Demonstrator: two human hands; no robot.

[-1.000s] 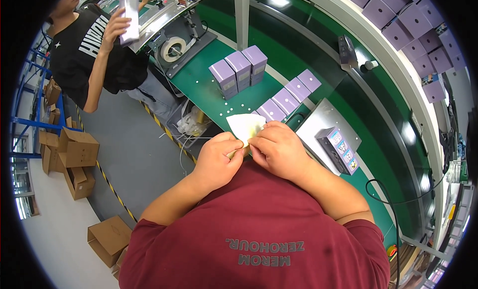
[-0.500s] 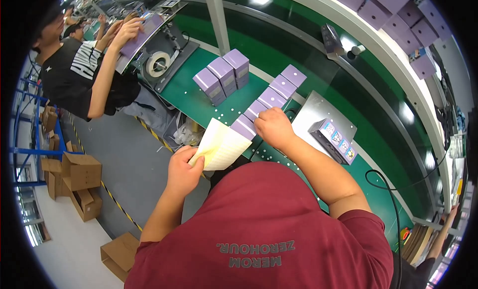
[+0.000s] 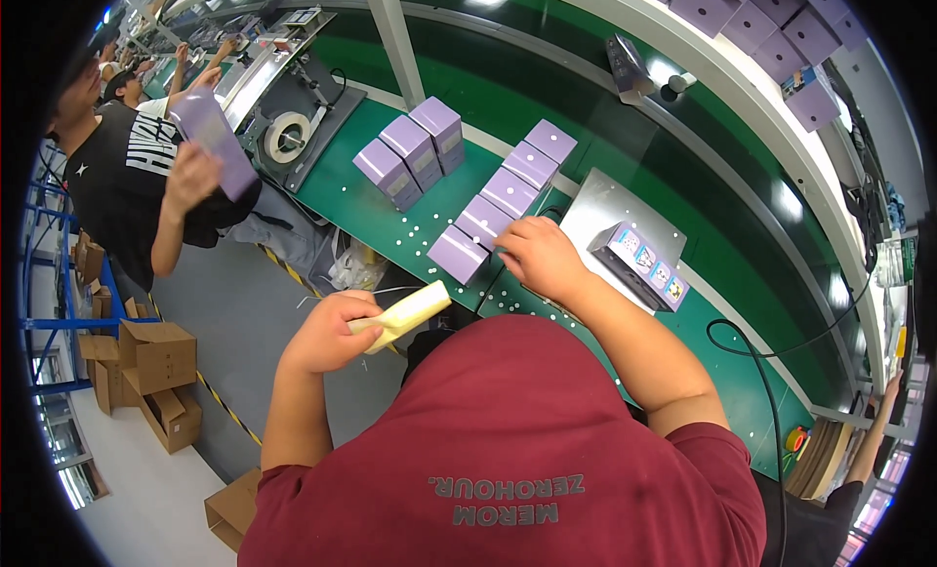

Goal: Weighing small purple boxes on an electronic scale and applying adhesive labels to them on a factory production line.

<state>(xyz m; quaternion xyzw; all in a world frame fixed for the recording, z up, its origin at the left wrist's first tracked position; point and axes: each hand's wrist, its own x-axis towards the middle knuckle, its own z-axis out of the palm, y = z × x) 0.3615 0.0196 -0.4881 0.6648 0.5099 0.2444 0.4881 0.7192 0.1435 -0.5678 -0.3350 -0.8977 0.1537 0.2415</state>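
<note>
My left hand [image 3: 338, 330] grips a pad of pale yellow sheets [image 3: 415, 315], seen nearly edge-on, with the thumb on top. It hangs just off the near edge of the green table. My right hand [image 3: 543, 259] is beside a slanting row of purple boxes, its fingers curled together at the right side of the nearest box [image 3: 459, 256] and the box behind it [image 3: 484, 222]. Whatever those fingertips may hold is hidden. Small white dots sit on the tops of the row's boxes.
Three upright purple boxes [image 3: 409, 149] stand farther left. White dots are scattered over the green table [image 3: 415, 237]. Right of my hand, a printed box [image 3: 642, 264] lies on a metal plate [image 3: 625, 204]; a black cable [image 3: 752, 350] loops nearby. At left, a co-worker [image 3: 125, 167] holds a purple box.
The yellow sheets have tilted from broad side to edge-on and moved off the nearest box. My right hand has slid off that box's top toward its right side. The co-worker's box has swung nearer.
</note>
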